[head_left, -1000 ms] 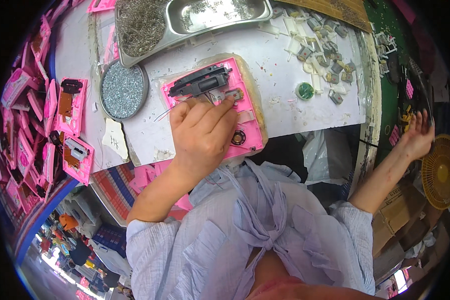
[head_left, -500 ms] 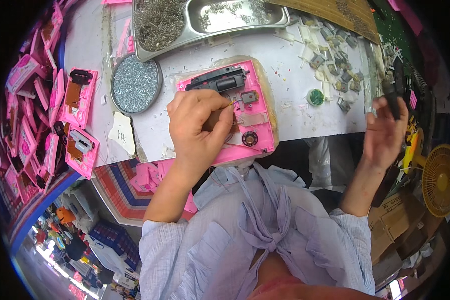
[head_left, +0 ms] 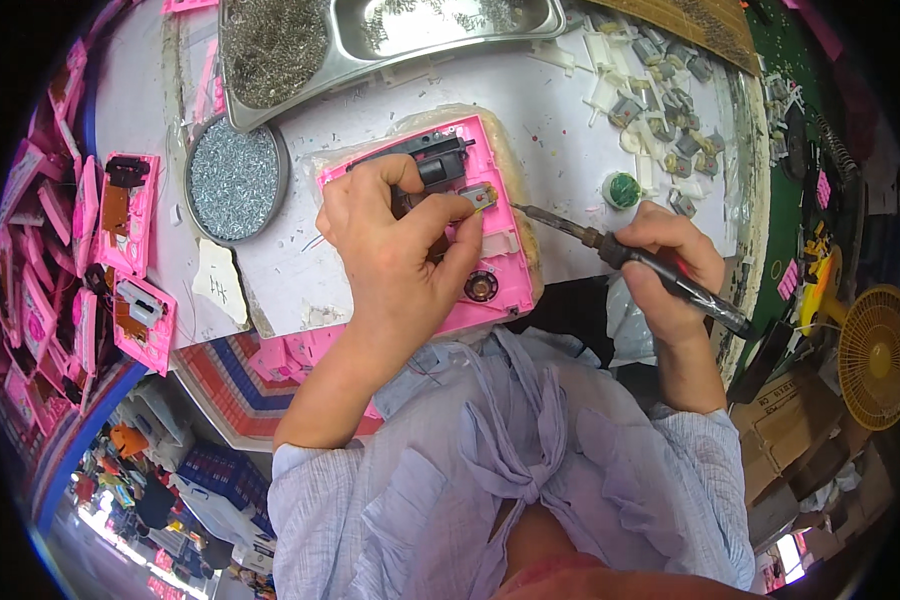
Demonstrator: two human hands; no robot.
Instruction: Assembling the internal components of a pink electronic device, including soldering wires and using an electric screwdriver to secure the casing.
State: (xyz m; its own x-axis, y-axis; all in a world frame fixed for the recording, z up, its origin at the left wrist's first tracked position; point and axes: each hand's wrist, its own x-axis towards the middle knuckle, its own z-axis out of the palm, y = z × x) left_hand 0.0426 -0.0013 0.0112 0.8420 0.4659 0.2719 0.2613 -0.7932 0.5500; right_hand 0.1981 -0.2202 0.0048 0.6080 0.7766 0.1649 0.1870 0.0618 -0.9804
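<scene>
My right hand (head_left: 675, 270) grips a soldering iron (head_left: 690, 295) by its dark handle, its metal tip pointing left, just short of a small metal motor (head_left: 478, 195). That motor sits in an open pink plastic housing (head_left: 510, 275) on a padded mat. My left hand (head_left: 395, 245) reaches over the housing, thumb and forefinger pinched at the motor's edge on what looks like a thin wire; the fingers mostly hide it. A black part (head_left: 440, 160) lies along the housing's far side, and a round speaker (head_left: 481, 287) near its front.
Left of the housing stands a round dish of small screws (head_left: 235, 180). A steel tray (head_left: 360, 65) of small metal parts is behind. Loose motors (head_left: 680, 145) and a green-filled tub (head_left: 622, 190) lie to the right. Pink housings (head_left: 45, 250) are heaped far left; a yellow fan (head_left: 875, 360) stands right.
My right hand has swung in from the right with the soldering iron, bringing its tip near the motor. My left hand stays pinched there. The whole view has shifted slightly.
</scene>
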